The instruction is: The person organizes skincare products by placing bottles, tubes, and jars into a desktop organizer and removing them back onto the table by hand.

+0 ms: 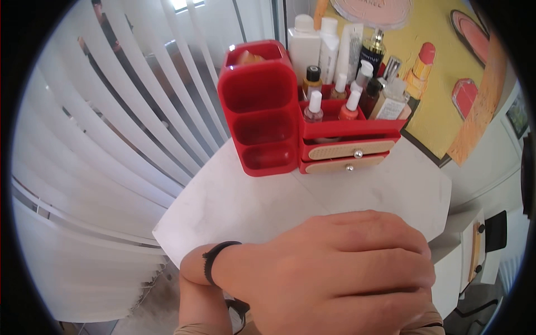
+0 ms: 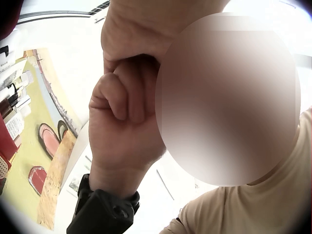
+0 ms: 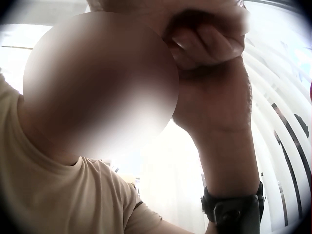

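My left hand [image 1: 335, 268] fills the lower middle of the head view, its back toward the camera and its fingers bent over at the right end. Behind it my right hand is hidden there. In the left wrist view my right hand [image 2: 126, 141] shows its palm side, fingers curled in, up against the heel of my left hand [image 2: 146, 29]. The right wrist view has the curled fingers and wrist of my left hand [image 3: 219, 97] below part of my right hand [image 3: 146, 9]. Neither hand appears to hold an object.
A red organizer [image 1: 268, 162] with bottles and two drawers stands at the back of the white table [image 1: 223, 206]. White vertical blinds [image 1: 100, 167] hang at left. A yellow picture [image 1: 446, 128] leans behind at right, with a white cabinet [image 1: 455, 245] beyond.
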A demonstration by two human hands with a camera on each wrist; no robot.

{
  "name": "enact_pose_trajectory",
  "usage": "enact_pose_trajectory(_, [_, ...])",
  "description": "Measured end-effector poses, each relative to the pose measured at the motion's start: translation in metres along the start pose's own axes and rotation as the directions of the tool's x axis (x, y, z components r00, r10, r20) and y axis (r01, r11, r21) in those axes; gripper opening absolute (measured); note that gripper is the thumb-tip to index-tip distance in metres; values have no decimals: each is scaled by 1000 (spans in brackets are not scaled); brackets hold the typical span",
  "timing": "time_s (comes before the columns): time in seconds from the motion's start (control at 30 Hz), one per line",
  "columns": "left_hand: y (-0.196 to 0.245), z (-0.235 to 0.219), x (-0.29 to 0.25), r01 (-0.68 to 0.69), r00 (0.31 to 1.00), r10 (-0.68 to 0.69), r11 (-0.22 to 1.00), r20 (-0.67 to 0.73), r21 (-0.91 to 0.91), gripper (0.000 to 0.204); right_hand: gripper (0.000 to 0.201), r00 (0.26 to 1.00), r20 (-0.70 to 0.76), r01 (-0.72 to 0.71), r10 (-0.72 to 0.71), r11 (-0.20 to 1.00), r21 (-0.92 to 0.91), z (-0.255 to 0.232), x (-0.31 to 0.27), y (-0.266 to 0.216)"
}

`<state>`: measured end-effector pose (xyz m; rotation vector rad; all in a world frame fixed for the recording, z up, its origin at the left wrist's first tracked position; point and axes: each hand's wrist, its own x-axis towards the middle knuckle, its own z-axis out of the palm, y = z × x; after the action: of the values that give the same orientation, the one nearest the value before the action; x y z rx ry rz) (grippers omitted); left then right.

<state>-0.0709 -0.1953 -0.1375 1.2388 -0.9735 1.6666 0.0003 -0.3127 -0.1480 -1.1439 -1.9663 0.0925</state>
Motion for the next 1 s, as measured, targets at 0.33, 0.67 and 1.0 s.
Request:
enact_pose_trajectory(0.33, [34,-27,25,366,817,-326,931,476,9,45,29,981,-20,192,-193,980,-45,0,25,4])
enact_pose_trajectory(0.67, [38,-32,40,359,749,-353,927,560,104,34,30,937,-56,348,-345,936,55,25,52,19])
enact_pose_trajectory(1.0, [36,-31,39,351,759,-328,934,562,71,33,31,936,-57,348,-347,938,10,20,46,19])
